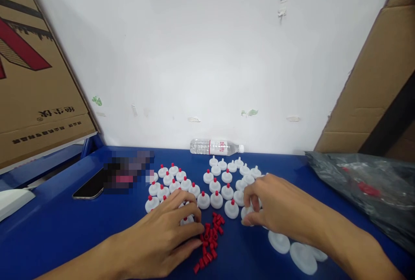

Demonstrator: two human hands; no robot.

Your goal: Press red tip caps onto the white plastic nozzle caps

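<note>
My left hand hovers at the left edge of a heap of small red tips. Its fingers are curled, with thumb and index finger apart beside the nearest tips. To the right, my right hand has thumb and index finger around a white nozzle cap, partly hidden by the fingers. White nozzle caps with red tips on top stand upright in the middle and on the left, some hidden behind my left hand. Bare white nozzle caps stand farther back. Several white discs lie below my right forearm.
A clear plastic bottle lies on its side against the white wall. A phone rests on the blue table at left. A grey plastic bag lies at right. Cardboard stands on both sides.
</note>
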